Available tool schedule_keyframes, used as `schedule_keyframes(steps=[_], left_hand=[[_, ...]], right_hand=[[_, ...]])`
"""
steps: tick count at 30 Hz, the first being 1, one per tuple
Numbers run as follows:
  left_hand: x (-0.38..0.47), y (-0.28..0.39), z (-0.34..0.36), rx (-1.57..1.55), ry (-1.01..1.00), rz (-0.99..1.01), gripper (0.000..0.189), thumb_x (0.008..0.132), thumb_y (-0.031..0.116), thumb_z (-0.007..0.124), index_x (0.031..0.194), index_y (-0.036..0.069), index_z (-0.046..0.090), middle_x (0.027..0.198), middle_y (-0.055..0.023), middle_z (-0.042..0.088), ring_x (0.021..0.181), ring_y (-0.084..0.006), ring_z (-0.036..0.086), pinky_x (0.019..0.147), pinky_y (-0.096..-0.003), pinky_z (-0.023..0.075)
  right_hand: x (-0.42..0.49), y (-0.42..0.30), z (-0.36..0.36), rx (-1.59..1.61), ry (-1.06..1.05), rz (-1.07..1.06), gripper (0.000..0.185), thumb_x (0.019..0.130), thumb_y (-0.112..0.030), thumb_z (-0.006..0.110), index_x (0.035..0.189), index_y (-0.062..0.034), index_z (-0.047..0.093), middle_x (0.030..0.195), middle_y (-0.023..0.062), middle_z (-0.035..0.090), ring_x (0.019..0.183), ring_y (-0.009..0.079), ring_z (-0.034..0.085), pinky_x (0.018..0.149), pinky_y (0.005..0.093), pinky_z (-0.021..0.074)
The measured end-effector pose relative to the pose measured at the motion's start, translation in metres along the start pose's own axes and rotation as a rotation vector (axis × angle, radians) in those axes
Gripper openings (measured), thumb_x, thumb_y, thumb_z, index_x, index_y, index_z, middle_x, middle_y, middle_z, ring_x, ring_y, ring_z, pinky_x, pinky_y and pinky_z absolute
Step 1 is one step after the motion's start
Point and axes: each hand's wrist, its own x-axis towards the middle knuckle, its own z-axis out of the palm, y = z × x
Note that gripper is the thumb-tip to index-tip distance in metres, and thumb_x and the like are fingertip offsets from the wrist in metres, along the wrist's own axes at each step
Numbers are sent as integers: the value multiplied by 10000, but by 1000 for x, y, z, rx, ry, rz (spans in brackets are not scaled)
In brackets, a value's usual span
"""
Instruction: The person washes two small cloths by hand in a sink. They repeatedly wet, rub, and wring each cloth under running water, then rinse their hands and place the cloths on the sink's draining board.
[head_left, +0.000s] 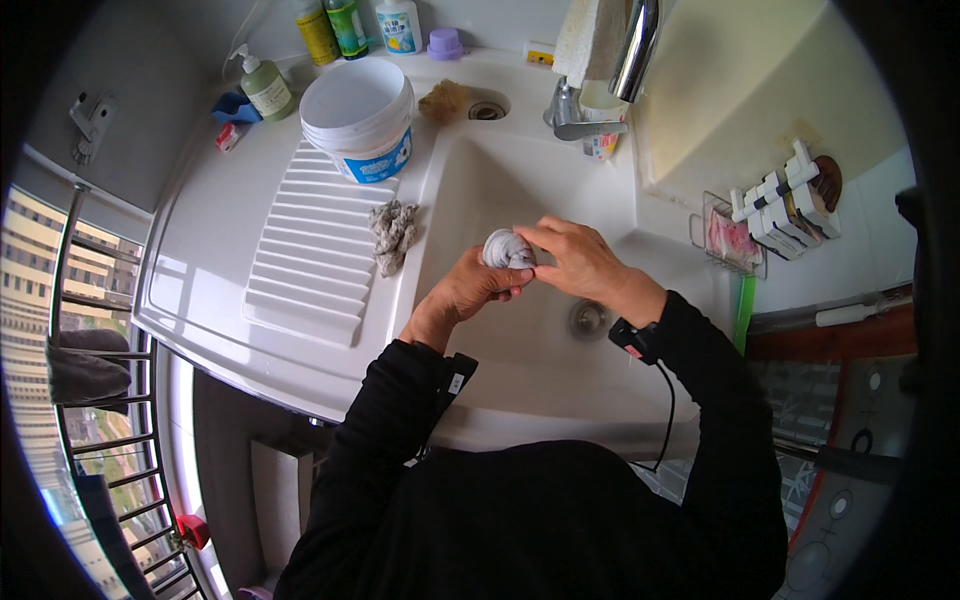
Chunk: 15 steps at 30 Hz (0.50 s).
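Observation:
Above the white sink basin (510, 360), my left hand (469, 285) grips a balled-up, light grey cloth (507, 249), its thumb along the lower side. My right hand (581, 259) reaches in from the right, its fingertips on the cloth's right edge. What kind of cloth item it is, I cannot tell. Left of the basin, a crumpled, wet-looking grey cloth (393, 236) lies at the edge of the ribbed washboard (307, 255).
A white plastic bucket (356, 112) stands on the washboard's far end. A chrome faucet (574, 120) rises at the back right, with a drain (589, 319) in the basin floor. A soap pump bottle (266, 90) and several other bottles line the back. A wire soap rack (727, 236) is on the right.

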Motion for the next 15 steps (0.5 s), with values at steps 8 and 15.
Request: schedule_keyframes(steps=[8, 15], left_hand=[[3, -6, 18, -33, -130, -116, 257, 741, 21, 719, 926, 95, 556, 704, 26, 517, 585, -70, 456, 497, -203, 349], [2, 4, 31, 406, -40, -162, 248, 670, 33, 742, 830, 66, 555, 680, 16, 514, 567, -92, 459, 495, -245, 367]], right_hand=[[-19, 4, 12, -397, 146, -552, 632, 781, -66, 573, 1376, -153, 377, 1290, 136, 416, 1135, 317, 479, 932, 384, 442], [-6, 20, 39, -408, 273, -400, 343, 705, -42, 620, 1031, -16, 516, 766, 71, 515, 709, 225, 603, 600, 332, 514]])
